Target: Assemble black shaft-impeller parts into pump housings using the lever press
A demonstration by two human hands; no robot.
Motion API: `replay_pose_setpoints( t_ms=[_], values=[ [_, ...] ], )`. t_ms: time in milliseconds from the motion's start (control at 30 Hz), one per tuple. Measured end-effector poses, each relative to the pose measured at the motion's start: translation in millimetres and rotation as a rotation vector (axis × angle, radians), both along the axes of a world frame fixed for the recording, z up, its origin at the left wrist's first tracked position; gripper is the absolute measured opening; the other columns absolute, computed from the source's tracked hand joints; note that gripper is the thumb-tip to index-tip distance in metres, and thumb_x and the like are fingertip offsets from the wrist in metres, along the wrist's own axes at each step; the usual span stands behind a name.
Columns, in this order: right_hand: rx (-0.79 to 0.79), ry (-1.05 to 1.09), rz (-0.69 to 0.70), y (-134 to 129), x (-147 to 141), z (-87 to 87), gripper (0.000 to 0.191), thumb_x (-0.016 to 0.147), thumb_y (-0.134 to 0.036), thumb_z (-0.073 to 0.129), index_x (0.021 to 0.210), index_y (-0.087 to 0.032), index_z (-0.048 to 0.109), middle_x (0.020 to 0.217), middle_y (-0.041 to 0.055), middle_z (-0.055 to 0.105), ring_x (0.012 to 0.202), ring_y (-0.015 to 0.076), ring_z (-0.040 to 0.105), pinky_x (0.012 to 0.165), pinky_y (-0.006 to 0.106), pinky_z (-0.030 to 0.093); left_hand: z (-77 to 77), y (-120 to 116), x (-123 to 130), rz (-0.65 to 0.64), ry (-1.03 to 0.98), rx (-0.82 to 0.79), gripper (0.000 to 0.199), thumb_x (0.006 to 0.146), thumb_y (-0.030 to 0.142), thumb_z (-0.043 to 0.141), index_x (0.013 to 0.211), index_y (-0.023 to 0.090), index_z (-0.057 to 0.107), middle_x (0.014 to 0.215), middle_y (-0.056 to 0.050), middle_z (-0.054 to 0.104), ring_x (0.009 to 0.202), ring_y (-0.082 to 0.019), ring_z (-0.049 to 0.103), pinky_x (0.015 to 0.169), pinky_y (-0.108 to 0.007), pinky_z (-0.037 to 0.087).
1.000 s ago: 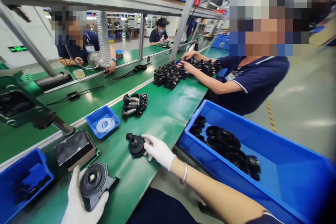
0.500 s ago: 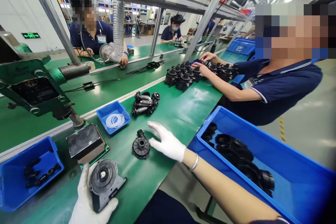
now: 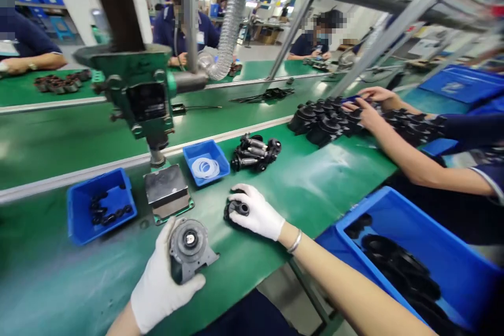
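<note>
My left hand [image 3: 161, 278], in a white glove, holds a round dark grey housing [image 3: 189, 244] with a flat bracket, its open face and light centre turned up. My right hand [image 3: 255, 212], also gloved, has its fingers wrapped round a black round cover [image 3: 232, 210] with a short spout, low over the green bench [image 3: 252, 268]. The hand hides part of the cover. Behind it lies a pile of black and metal rotor parts [image 3: 255, 152]. A small blue tray [image 3: 224, 165] of white rings is to the pile's left.
A green press [image 3: 144, 100] stands over a metal block [image 3: 167, 189]. Left of it is a blue bin [image 3: 71, 220] with small black parts. A large blue bin [image 3: 464, 252] is at right. A co-worker's hands [image 3: 370, 110] are at black housings [image 3: 323, 123].
My right hand has closed round the black cover that lay beside it. The view has turned left, showing more of the press. The housing remains in my left hand.
</note>
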State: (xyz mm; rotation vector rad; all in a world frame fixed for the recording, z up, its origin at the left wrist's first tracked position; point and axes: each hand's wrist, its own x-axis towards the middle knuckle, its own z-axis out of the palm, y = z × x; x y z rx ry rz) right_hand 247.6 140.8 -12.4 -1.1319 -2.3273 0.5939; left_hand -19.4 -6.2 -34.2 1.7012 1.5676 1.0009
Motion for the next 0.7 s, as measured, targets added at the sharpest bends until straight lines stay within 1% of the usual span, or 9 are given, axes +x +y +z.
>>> replay_pose_setpoints(
  t_ms=[67, 133, 167, 233, 300, 367, 467, 567, 700],
  values=[
    [-0.06, 0.058, -0.065, 3.4, -9.5, 12.5, 0.025, 0.081, -0.037, 0.063, 0.099, -0.019, 0.067, 0.116, 0.0129, 0.058, 0.111, 0.0286, 0.056, 0.1, 0.048, 0.044, 2.1, 1.2, 0.6, -0.016, -0.029, -0.001, 0.1, 0.069, 0.029, 0.074, 0.149, 0.015, 0.015, 0.148, -0.025, 0.038, 0.135, -0.04, 0.043, 0.11, -0.059, 0.038],
    [-0.122, 0.133, -0.074, 1.2, -25.5, 32.7, 0.023, 0.086, -0.036, 0.056, 0.1, -0.021, 0.066, 0.117, 0.0118, 0.058, 0.11, 0.0268, 0.058, 0.1, 0.046, 0.045, 4.6, 2.7, 0.3, -0.035, -0.069, -0.011, 0.104, 0.067, 0.031, 0.076, 0.149, 0.013, 0.015, 0.148, -0.025, 0.038, 0.137, -0.039, 0.041, 0.112, -0.058, 0.035],
    [-0.132, 0.16, -0.039, -2.6, -35.4, 44.4, 0.023, 0.086, -0.035, 0.055, 0.101, -0.021, 0.065, 0.119, 0.0114, 0.057, 0.111, 0.0262, 0.058, 0.1, 0.044, 0.045, 6.9, 3.6, 0.1, -0.042, -0.091, -0.021, 0.106, 0.066, 0.031, 0.077, 0.149, 0.013, 0.014, 0.148, -0.024, 0.038, 0.137, -0.039, 0.04, 0.113, -0.058, 0.034],
    [-0.1, 0.173, 0.081, -14.2, -57.1, 66.1, 0.022, 0.084, -0.031, 0.057, 0.104, -0.022, 0.063, 0.122, 0.0115, 0.055, 0.113, 0.0265, 0.056, 0.101, 0.044, 0.045, 14.3, 5.7, -0.3, -0.063, -0.139, -0.057, 0.11, 0.062, 0.03, 0.08, 0.148, 0.015, 0.014, 0.148, -0.022, 0.038, 0.137, -0.038, 0.04, 0.114, -0.057, 0.033],
    [-0.057, 0.143, 0.198, -27.4, -77.8, 80.0, 0.024, 0.082, -0.028, 0.06, 0.105, -0.021, 0.062, 0.121, 0.0125, 0.054, 0.114, 0.0274, 0.055, 0.101, 0.045, 0.046, 24.7, 8.3, -0.7, -0.083, -0.188, -0.09, 0.11, 0.056, 0.025, 0.081, 0.146, 0.017, 0.019, 0.147, -0.019, 0.04, 0.135, -0.037, 0.042, 0.113, -0.054, 0.036],
    [-0.028, 0.095, 0.28, -37.7, -94.1, 83.7, 0.028, 0.082, -0.028, 0.061, 0.108, -0.019, 0.061, 0.121, 0.0138, 0.052, 0.117, 0.0285, 0.052, 0.1, 0.047, 0.047, 35.2, 10.9, -1.3, -0.091, -0.228, -0.112, 0.107, 0.052, 0.02, 0.082, 0.143, 0.02, 0.027, 0.145, -0.015, 0.043, 0.133, -0.036, 0.045, 0.111, -0.051, 0.039],
    [0.011, 0.033, 0.325, -44.2, -107.9, 77.3, 0.032, 0.082, -0.029, 0.062, 0.112, -0.017, 0.059, 0.123, 0.0156, 0.05, 0.119, 0.03, 0.049, 0.099, 0.05, 0.047, 45.7, 14.3, -2.5, -0.087, -0.269, -0.121, 0.1, 0.05, 0.018, 0.082, 0.138, 0.022, 0.036, 0.141, -0.011, 0.048, 0.128, -0.034, 0.049, 0.109, -0.048, 0.041],
    [0.047, -0.007, 0.331, -44.8, -113.0, 70.6, 0.034, 0.081, -0.028, 0.063, 0.113, -0.017, 0.057, 0.124, 0.0161, 0.049, 0.119, 0.0305, 0.049, 0.098, 0.05, 0.048, 48.4, 16.3, -3.7, -0.09, -0.303, -0.113, 0.095, 0.048, 0.017, 0.082, 0.134, 0.023, 0.04, 0.136, -0.009, 0.053, 0.122, -0.032, 0.054, 0.107, -0.045, 0.044],
    [0.086, -0.056, 0.351, -44.6, -115.2, 69.6, 0.036, 0.08, -0.026, 0.064, 0.113, -0.016, 0.057, 0.124, 0.0166, 0.047, 0.118, 0.0317, 0.047, 0.097, 0.052, 0.047, 45.7, 17.1, -4.6, -0.089, -0.352, -0.101, 0.097, 0.047, 0.015, 0.083, 0.133, 0.024, 0.04, 0.129, -0.006, 0.057, 0.115, -0.029, 0.057, 0.103, -0.041, 0.046]
  ],
)
